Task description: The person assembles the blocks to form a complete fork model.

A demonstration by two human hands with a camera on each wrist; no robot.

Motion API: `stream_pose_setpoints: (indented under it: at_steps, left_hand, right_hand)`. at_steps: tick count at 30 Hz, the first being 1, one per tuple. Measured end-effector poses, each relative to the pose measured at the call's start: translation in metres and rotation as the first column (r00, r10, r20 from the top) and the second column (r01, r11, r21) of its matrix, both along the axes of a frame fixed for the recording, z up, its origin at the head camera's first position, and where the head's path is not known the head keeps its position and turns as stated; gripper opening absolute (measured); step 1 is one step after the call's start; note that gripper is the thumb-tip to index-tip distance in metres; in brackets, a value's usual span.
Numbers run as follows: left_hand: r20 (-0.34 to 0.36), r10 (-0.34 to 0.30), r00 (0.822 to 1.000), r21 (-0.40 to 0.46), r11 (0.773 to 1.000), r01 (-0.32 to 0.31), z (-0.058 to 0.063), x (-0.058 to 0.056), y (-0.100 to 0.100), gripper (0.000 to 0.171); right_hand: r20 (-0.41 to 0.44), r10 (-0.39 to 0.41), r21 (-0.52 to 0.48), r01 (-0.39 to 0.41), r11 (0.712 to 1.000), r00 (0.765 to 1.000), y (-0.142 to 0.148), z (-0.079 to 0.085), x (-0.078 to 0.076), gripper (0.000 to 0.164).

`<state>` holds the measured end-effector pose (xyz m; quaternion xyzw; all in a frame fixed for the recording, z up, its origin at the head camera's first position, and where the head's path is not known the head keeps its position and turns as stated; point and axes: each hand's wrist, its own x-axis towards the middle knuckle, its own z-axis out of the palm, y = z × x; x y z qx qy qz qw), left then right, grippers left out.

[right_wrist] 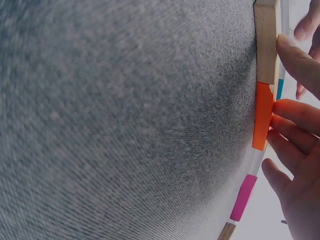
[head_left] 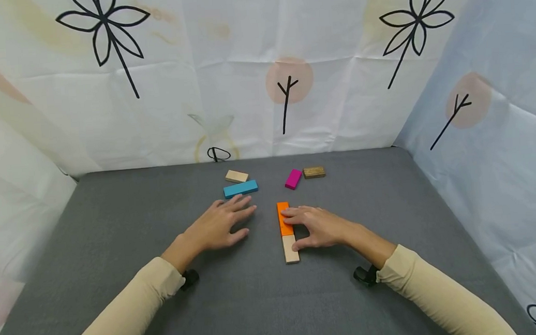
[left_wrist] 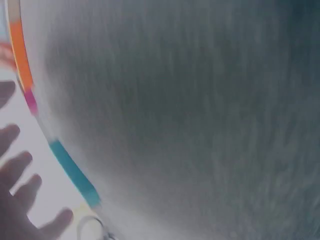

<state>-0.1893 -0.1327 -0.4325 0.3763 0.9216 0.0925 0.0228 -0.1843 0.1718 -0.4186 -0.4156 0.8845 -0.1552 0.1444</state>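
An orange wooden block [head_left: 284, 219] and a pale plain wooden block [head_left: 290, 251] lie end to end in one line on the grey table. My right hand [head_left: 321, 227] is at their right side, fingers extended onto the orange block and thumb at the plain one. In the right wrist view, the fingertips [right_wrist: 287, 107] touch the orange block's side. My left hand [head_left: 224, 225] is spread and holds nothing, its fingertips just in front of a blue block [head_left: 240, 189]. In the left wrist view this hand is partly cut off at the edge.
Behind the blue block lies a small pale block [head_left: 237, 176]. A magenta block [head_left: 293, 179] and a brown block [head_left: 314, 172] sit close together farther back on the right. Patterned white cloth [head_left: 244, 96] rises behind and beside the grey table [head_left: 241, 314].
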Motion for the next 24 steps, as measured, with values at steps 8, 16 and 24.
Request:
stream_pose_setpoints:
  at_steps: [8,16,24]
  left_hand:
    - [0.02,0.278,0.96,-0.062,0.959,-0.276,-0.007,-0.02,-0.023,0.068]
    - [0.072,0.292,0.954,-0.064,0.955,-0.288,-0.007,-0.025,-0.025,0.068]
    - [0.119,0.278,0.953,-0.084,0.959,-0.269,-0.006,-0.028,-0.021,0.07]
  right_hand:
    - [-0.002,0.014,0.0,-0.014,1.0,1.0,0.0,-0.001,0.001,0.069]
    - [-0.006,0.015,-0.004,-0.015,1.0,1.0,0.0,0.0,0.001,0.069]
    - [-0.003,0.013,-0.008,-0.013,1.0,1.0,0.001,0.0,0.002,0.069]
